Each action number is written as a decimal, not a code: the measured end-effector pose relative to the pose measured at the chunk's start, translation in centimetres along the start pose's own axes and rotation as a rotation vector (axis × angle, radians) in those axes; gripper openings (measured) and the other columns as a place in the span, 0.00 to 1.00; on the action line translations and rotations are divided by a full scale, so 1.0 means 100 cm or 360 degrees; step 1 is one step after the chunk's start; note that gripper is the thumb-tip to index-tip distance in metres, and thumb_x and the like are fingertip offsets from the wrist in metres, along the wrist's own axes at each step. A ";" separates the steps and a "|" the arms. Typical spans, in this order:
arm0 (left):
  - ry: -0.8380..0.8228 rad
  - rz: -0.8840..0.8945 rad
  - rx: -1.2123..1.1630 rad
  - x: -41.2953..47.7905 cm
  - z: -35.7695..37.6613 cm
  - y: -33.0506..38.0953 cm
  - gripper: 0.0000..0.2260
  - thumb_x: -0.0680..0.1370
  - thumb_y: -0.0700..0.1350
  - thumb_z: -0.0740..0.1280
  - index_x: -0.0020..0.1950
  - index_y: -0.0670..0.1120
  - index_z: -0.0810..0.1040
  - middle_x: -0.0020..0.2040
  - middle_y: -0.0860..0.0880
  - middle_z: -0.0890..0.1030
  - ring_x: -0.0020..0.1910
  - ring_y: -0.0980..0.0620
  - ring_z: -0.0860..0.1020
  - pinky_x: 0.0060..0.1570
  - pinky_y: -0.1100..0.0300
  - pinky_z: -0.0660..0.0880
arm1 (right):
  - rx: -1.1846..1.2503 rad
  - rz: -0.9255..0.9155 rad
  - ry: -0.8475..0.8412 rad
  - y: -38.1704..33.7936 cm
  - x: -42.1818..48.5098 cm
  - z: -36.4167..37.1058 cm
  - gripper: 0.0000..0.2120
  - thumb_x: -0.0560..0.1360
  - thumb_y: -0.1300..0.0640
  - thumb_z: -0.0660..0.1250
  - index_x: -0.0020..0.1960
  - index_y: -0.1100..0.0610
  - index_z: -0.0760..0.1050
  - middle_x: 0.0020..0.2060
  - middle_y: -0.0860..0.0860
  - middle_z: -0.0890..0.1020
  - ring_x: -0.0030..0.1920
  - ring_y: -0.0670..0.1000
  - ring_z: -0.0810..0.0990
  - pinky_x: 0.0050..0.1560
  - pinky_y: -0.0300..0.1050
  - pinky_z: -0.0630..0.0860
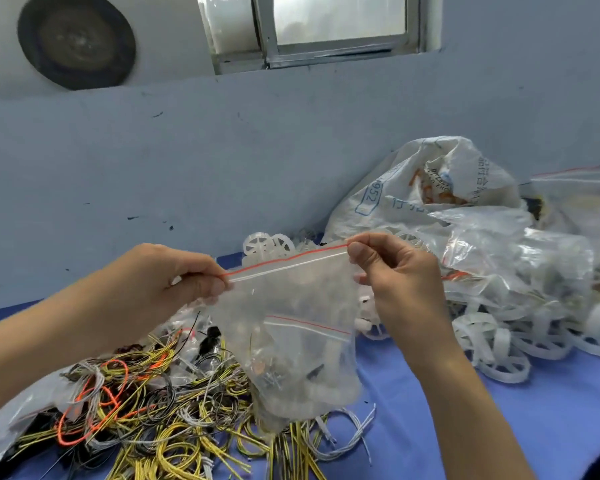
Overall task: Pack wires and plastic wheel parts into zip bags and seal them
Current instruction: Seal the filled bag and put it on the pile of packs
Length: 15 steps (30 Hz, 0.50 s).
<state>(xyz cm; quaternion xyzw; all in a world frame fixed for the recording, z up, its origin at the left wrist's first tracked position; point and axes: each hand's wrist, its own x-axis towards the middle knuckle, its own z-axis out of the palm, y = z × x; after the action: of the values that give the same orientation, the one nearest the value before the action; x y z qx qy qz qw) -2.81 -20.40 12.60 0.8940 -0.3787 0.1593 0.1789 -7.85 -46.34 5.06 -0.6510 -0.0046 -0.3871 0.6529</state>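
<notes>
Nearest the camera, a heap of coiled wires point(146, 407), yellow, black, grey and orange, lies on the blue bench point(499, 410). Above it, a clear zip bag point(291, 327) with a red seal line is held in the air, stretched between both hands. The left hand point(174, 278) pinches the left end of the seal strip; the right hand point(395, 275) pinches the right end. Small parts sit in the bag's lower portion. Beyond, white plastic wheel parts point(499, 337) spread across the bench beside filled clear bags point(520, 258) and a printed white sack point(430, 181) against the wall.
</notes>
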 end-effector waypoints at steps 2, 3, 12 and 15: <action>-0.0007 0.0067 -0.0024 0.023 -0.002 0.024 0.08 0.72 0.59 0.63 0.42 0.63 0.82 0.35 0.66 0.81 0.32 0.66 0.76 0.34 0.78 0.67 | -0.0019 -0.0020 0.0144 -0.013 0.006 -0.025 0.08 0.75 0.55 0.73 0.39 0.43 0.83 0.30 0.45 0.81 0.29 0.45 0.75 0.33 0.47 0.77; -0.0020 0.0111 -0.0044 0.037 -0.001 0.038 0.06 0.74 0.57 0.65 0.42 0.62 0.82 0.35 0.65 0.81 0.32 0.66 0.76 0.34 0.78 0.67 | -0.0054 -0.0039 0.0213 -0.020 0.011 -0.041 0.07 0.76 0.54 0.72 0.40 0.45 0.83 0.29 0.45 0.80 0.27 0.45 0.73 0.30 0.43 0.74; -0.0201 0.0256 -0.0769 0.213 0.073 0.196 0.10 0.78 0.46 0.67 0.42 0.44 0.84 0.35 0.52 0.84 0.28 0.58 0.76 0.28 0.64 0.74 | -0.0856 -0.0363 0.0737 -0.110 0.158 -0.199 0.07 0.79 0.56 0.66 0.42 0.50 0.76 0.35 0.48 0.81 0.25 0.43 0.79 0.27 0.41 0.78; -0.0197 0.0068 -0.1268 0.278 0.107 0.231 0.10 0.79 0.42 0.65 0.46 0.36 0.82 0.35 0.47 0.82 0.30 0.51 0.76 0.31 0.61 0.77 | -0.1236 -0.0361 0.0732 -0.116 0.246 -0.212 0.06 0.78 0.57 0.64 0.45 0.49 0.77 0.43 0.55 0.84 0.45 0.56 0.85 0.50 0.55 0.82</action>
<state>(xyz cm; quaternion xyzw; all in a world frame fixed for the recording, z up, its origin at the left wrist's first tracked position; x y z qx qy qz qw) 0.27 -57.31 19.39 0.7544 -0.4395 -0.0504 0.4850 -7.09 -75.07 24.20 -0.7399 0.2145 -0.5635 0.2985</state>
